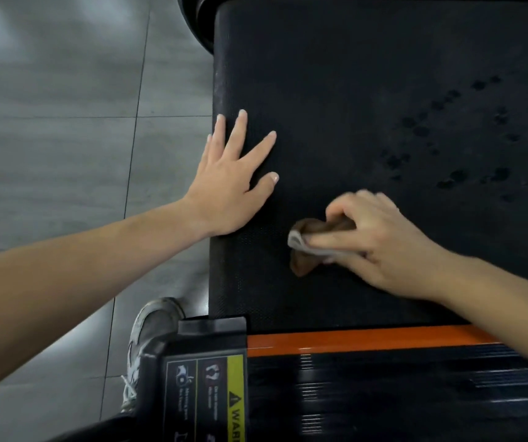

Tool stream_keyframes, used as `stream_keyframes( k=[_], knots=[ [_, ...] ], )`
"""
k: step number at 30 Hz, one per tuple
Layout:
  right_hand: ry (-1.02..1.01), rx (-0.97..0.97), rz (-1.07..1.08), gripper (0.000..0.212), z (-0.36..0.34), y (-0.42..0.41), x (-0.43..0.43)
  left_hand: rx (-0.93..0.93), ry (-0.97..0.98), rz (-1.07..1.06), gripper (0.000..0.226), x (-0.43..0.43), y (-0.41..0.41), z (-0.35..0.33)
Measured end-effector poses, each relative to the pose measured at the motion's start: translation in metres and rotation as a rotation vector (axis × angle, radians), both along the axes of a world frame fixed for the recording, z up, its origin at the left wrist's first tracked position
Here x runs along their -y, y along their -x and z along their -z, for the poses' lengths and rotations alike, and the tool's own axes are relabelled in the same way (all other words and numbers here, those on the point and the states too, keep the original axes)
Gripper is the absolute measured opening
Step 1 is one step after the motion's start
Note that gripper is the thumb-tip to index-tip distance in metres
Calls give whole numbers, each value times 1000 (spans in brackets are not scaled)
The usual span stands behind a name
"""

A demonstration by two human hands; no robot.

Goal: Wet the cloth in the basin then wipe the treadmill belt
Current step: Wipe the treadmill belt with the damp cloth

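Note:
The black treadmill belt (368, 90) fills the upper right of the head view. My right hand (380, 244) grips a bunched brown and white cloth (304, 250) and holds it down on the belt near its front end. My left hand (230, 183) lies flat on the belt's left edge with its fingers spread and straight. Dark wet spots (447, 138) dot the belt to the right. No basin is in view.
An orange strip (352, 338) and the black motor cover (383, 393) with a yellow warning label (235, 397) lie below the belt. Grey floor tiles (64, 122) run along the left. A grey shoe (151, 333) stands beside the treadmill's corner.

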State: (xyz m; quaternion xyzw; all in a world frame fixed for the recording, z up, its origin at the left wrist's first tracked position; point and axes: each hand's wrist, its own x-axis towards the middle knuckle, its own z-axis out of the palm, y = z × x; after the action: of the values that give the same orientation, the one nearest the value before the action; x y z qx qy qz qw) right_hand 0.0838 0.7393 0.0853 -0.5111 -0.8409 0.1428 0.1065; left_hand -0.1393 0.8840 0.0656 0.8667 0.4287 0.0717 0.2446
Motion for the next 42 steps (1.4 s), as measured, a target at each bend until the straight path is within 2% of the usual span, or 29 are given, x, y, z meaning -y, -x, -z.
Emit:
stream_keyframes(
  k=[4,5,9,11,17,23,28,34,39,42],
  knots=[
    [-88,-79,442,35,7,-13,-50,-59,-40,20,65,1,0,-1],
    [-80,-87,470,35,8,-11,-46,-61,-47,26,65,1,0,-1],
    [46,-75,138,30,2,-5,21,-74,-57,52,64,3,-1,-2],
    [102,-53,40,31,-4,-17,30,-64,-43,43,64,3,-2,-3],
    [-1,-102,109,30,3,-11,28,70,39,-34,60,14,2,1],
    [-11,-86,-72,33,5,55,3,216,149,-74,62,11,7,1],
    [62,-44,-109,32,-3,4,26,222,115,-59,60,13,11,8],
    [-24,-68,-215,28,3,76,-9,245,136,-66,58,13,12,7],
    [79,-53,-244,24,-4,33,12,171,84,-34,59,13,11,9],
    [72,-66,-199,24,-5,44,10,130,37,-39,59,14,8,7]
  ],
)
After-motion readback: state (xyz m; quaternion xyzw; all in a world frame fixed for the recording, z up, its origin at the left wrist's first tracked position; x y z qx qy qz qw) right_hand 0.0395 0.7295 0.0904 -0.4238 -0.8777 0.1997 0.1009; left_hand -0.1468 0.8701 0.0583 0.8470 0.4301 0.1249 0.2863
